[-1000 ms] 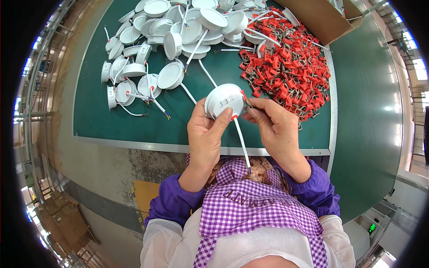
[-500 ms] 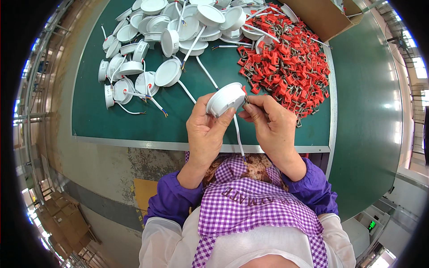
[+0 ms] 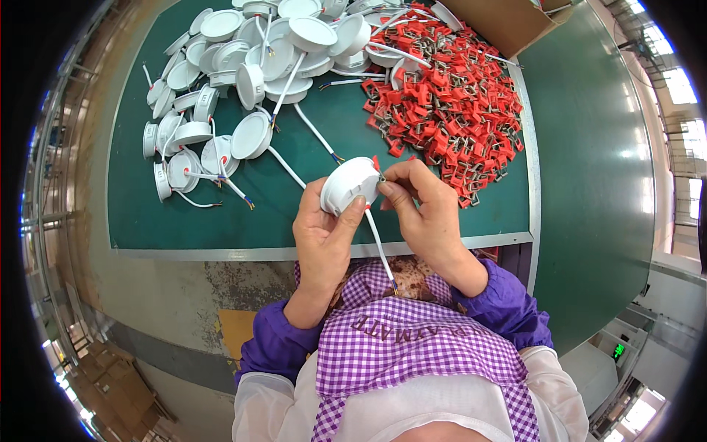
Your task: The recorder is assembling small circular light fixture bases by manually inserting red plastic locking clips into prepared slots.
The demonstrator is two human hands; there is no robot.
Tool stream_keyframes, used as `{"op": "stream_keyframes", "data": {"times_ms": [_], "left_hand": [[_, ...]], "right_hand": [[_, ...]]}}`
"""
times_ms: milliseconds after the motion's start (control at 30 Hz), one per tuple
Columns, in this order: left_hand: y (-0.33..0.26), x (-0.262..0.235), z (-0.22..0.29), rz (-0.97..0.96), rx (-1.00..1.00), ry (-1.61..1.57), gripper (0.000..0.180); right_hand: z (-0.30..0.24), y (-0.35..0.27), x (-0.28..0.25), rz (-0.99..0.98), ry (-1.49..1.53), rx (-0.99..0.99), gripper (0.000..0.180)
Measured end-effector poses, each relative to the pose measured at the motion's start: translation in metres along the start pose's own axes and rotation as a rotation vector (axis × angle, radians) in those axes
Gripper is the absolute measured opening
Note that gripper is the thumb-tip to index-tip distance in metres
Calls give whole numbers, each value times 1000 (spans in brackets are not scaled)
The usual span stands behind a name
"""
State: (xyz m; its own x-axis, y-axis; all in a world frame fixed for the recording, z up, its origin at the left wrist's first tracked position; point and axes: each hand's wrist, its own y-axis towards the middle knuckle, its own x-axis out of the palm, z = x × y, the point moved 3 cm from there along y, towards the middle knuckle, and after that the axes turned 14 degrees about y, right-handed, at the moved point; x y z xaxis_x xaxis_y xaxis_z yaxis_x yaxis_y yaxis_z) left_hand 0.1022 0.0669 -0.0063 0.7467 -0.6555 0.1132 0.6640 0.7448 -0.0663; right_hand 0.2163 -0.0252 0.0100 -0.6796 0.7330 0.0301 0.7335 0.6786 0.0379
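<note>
My left hand (image 3: pixel 318 237) grips a round white lamp housing (image 3: pixel 346 190), its thumb on the side wall and its fingers behind. A white cable (image 3: pixel 377 247) hangs from the housing, with thin coloured wire ends at its tip. At the right edge of the housing, my right hand (image 3: pixel 431 217) pinches a small metal spring clip (image 3: pixel 381 177) between thumb and index finger. A bit of red (image 3: pixel 376 162) sticks up just above the clip on the rim. The fingertips hide how far the clip sits in the housing.
Many similar white lamp housings (image 3: pixel 250 136) with cables lie piled at the far left of the green table (image 3: pixel 280 210). A heap of red-and-metal spring clips (image 3: pixel 449 110) spreads at the far right. Behind it stands a cardboard box (image 3: pixel 508 22). A metal edge strip (image 3: pixel 243 254) borders the table.
The whole view has shifted a little left. Both hands and the housing are slightly lower, and the housing has tilted, showing the red spot at the cable's base. The right hand stays at the rim.
</note>
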Motion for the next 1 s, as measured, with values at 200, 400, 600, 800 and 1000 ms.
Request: {"op": "stream_keyframes", "data": {"times_ms": [200,400,600,800,1000], "left_hand": [[-1,-1,-3,-27,-126,-162,29],[-8,1,1,-48,-124,-160,30],[-12,-7,4,-121,-94,-104,29],[-14,-7,4,-159,-186,-125,29],[-9,-13,-10,-171,-270,-65,33]], "right_hand": [[-8,5,-5,-65,-119,-121,28],[0,9,-13,-202,198,238,47],[-5,5,-16,-239,370,508,50],[18,-6,-12,-203,486,618,43],[25,-14,-9,-138,480,636,38]]}}
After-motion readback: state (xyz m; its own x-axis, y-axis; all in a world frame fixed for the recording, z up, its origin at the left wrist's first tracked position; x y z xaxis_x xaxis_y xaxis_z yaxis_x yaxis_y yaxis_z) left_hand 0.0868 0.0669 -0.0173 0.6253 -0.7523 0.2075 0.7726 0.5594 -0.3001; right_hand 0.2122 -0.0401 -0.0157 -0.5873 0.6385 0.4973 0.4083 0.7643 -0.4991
